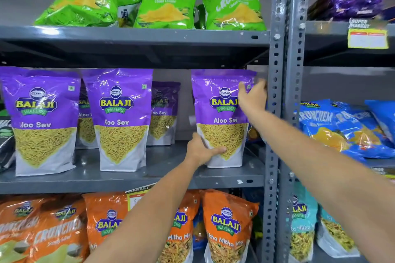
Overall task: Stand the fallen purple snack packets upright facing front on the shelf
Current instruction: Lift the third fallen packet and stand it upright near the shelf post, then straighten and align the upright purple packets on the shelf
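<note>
1. We see the right-most purple Aloo Sev packet [222,117] standing upright and facing front on the middle shelf [128,179], close to the slotted grey steel upright [275,92] at its right edge.
2. Our left hand [203,149] holds the packet low on its left side, thumb across the clear window, the grip wrapped around the lower corner.
3. Our right hand [252,96] holds the packet's upper right corner, fingers curled behind the edge and touching the upright; the grip is narrow, pinching the glossy film.
4. Open shelf lies to the packet's left: a bare gap separates it from the middle front packet [119,119], with a rear packet [163,113] standing deeper in that gap.
5. The left front packet [42,121] stands upright near the frame's left edge, with another rear packet [85,121] partly hidden behind it.
6. Little headroom remains: the packet tops nearly reach the underside of the shelf above.
7. The packets are shiny crinkled plastic pouches, purple above, white at the flat base, with a V-shaped clear window showing thin yellow strands.
8. The shelf is smooth painted grey metal with a folded front lip; free board shows in front of the held packet.
9. Green pillow bags [166,8] sit above, orange pouches [228,226] below, blue bags [342,128] in the neighbouring bay.
</note>
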